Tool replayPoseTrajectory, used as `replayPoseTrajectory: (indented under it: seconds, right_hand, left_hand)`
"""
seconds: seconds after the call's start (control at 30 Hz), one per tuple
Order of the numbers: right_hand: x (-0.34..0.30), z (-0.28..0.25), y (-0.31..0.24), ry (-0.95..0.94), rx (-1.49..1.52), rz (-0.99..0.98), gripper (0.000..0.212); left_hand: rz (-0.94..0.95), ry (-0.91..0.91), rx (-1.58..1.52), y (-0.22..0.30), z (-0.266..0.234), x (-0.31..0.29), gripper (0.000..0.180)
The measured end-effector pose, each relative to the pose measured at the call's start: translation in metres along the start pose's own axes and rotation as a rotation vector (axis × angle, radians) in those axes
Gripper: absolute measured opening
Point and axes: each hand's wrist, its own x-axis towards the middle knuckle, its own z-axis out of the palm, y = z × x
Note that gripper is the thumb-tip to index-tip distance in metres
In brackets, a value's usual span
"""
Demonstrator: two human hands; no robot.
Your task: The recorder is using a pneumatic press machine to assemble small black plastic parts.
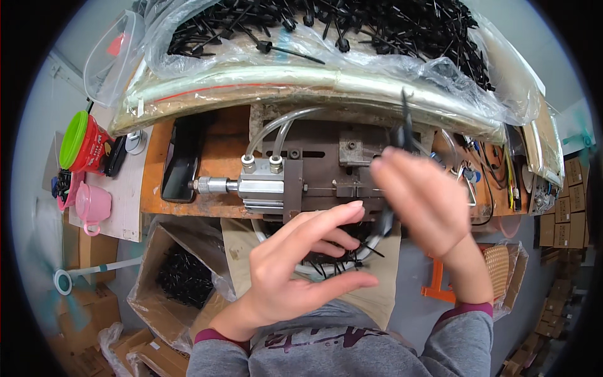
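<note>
My left hand (289, 264) hovers in front of the bench fixture, fingers stretched and thumb apart, with nothing in it. My right hand (424, 204), smeared by motion, is closed at the fixture's right side. A black thin-stemmed plastic part (402, 133) sticks out above its fingers, and more black shows below them; the grip itself is partly hidden. Between the hands lies the dark metal fixture (317, 138) with a steel block (353, 151). A silver air cylinder (262, 187) with clear hoses sits at its left. Below my left hand, black parts (326, 264) show in a round-rimmed container.
A plastic-lined carton tray (301, 85) heaped with black parts spans the back. At left stand a phone (182, 160), a red-green tub (85, 143) and a pink cup (93, 204). A carton of black parts (182, 276) stands lower left; wires (509, 176) lie at right.
</note>
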Motion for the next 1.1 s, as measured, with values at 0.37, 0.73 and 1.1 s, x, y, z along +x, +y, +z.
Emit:
replayPoseTrajectory:
  seconds: [0.37, 0.73, 1.1]
  right_hand:
    - [-0.051, -0.009, -0.024, 0.009, -0.043, 0.234, 0.039]
    - [-0.059, -0.020, -0.044, 0.095, 0.077, 0.482, 0.031]
    - [-0.064, -0.018, -0.052, -0.015, -0.034, 0.365, 0.034]
  left_hand:
    - [0.164, -0.110, 0.487, -0.019, 0.011, -0.011, 0.034]
    - [0.302, -0.199, 0.896, -0.051, 0.025, -0.008, 0.025]
    - [0.141, -0.199, 0.651, -0.041, 0.021, -0.006, 0.031]
